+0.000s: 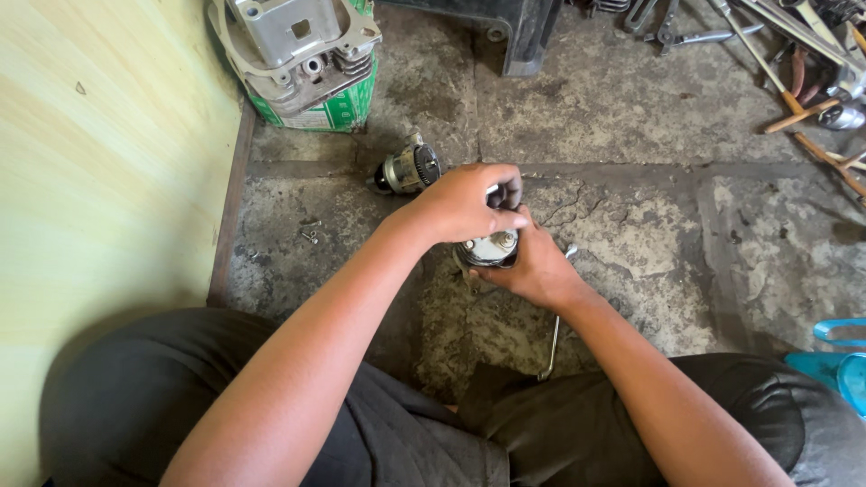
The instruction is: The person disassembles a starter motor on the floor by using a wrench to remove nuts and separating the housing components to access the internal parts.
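Silver metal housing (490, 248) clamped between my two hands over the cracked concrete floor (631, 225).

From the head camera: my left hand (469, 203) sits on top, fingers curled together over what looks like a small dark part, though they hide most of it. My right hand (532, 266) cups the housing from below, fingers closed around its side. Holding it steady underneath while the top hand works squarely seems the way to do it well. Beyond my left fingertips lies a small geared motor part (408, 169); a thin bent rod (552, 334) runs under my right wrist. Farther off, a green box (338, 108) holds a grey engine casting (298, 45).
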